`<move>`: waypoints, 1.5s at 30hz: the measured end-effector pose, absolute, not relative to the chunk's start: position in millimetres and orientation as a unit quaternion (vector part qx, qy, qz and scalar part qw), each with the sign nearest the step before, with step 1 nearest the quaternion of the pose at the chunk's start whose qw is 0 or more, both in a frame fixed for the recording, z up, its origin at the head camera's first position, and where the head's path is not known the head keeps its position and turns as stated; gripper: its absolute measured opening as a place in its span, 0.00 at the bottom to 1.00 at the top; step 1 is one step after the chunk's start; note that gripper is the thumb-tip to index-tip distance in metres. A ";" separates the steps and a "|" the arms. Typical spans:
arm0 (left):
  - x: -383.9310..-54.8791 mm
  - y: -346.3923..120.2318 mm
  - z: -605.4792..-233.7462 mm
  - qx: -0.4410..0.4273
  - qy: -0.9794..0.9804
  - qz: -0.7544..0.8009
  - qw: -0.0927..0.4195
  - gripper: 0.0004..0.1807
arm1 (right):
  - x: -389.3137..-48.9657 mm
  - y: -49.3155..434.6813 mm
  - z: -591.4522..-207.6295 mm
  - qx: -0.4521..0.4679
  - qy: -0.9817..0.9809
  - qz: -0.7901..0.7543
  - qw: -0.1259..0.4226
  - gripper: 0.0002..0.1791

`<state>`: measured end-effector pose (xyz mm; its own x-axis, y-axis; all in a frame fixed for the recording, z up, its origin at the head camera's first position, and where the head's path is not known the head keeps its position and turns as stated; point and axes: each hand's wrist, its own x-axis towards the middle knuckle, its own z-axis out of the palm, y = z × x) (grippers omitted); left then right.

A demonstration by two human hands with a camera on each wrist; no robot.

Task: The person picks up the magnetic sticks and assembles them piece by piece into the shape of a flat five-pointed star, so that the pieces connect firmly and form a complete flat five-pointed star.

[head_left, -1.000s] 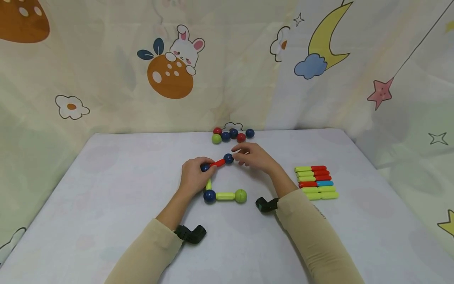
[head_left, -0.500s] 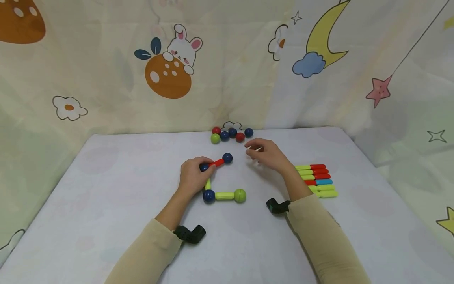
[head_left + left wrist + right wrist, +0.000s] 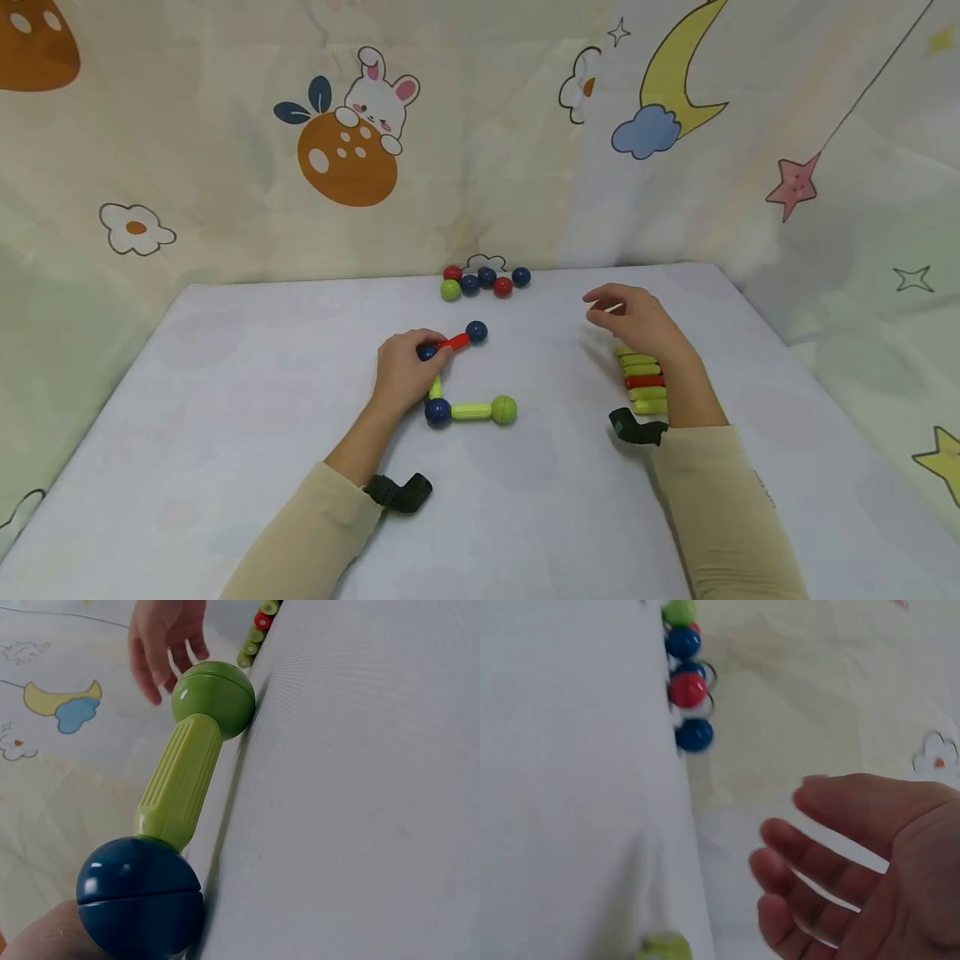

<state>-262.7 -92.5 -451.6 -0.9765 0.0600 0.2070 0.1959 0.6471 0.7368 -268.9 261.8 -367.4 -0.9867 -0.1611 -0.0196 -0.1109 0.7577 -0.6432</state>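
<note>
My left hand (image 3: 401, 367) grips a dark blue ball (image 3: 427, 352) at a corner of a ball-and-rod frame. From that ball a red rod (image 3: 454, 342) runs to another blue ball (image 3: 476, 332). A yellow-green rod, partly hidden by the hand, leads down to a third blue ball (image 3: 438, 412). There a ribbed yellow-green rod (image 3: 180, 780) joins a green ball (image 3: 214, 697), seen close in the left wrist view. My right hand (image 3: 637, 321), holding nothing, hovers beside and above a row of rods (image 3: 645, 393), its fingers loosely bent and apart.
Several loose red, blue and green balls (image 3: 502, 287) lie at the back edge of the white table (image 3: 225, 400). My right forearm hides the right ends of the rods. A patterned cloth (image 3: 487, 150) hangs behind the table.
My right hand has moved right, from beside the far blue ball to over the rods. The left hand stays on the frame, which looks unchanged. The head view has shifted slightly.
</note>
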 end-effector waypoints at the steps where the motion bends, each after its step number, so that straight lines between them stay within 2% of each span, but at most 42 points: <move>1: -262.9 -92.5 -451.7 -0.071 -0.904 -0.413 0.082 0.14 | -265.9 267.6 -365.0 -0.068 0.940 -0.332 0.041 0.20; 8: -261.8 -92.6 -451.5 -0.066 -0.904 -0.417 0.068 0.16 | -253.8 298.0 -360.8 -0.021 0.967 -0.235 0.095 0.21; 15: -261.1 -92.9 -450.9 -0.063 -0.902 -0.421 0.071 0.15 | -257.0 303.7 -371.5 0.019 0.970 -0.207 0.126 0.19; 35: -261.4 -93.7 -449.5 -0.065 -0.902 -0.421 0.070 0.15 | -262.5 302.0 -381.6 0.006 0.971 -0.219 0.100 0.23; 45: -261.6 -92.8 -450.5 -0.067 -0.902 -0.419 0.074 0.15 | -266.8 267.2 -377.7 -0.051 0.968 -0.244 0.038 0.20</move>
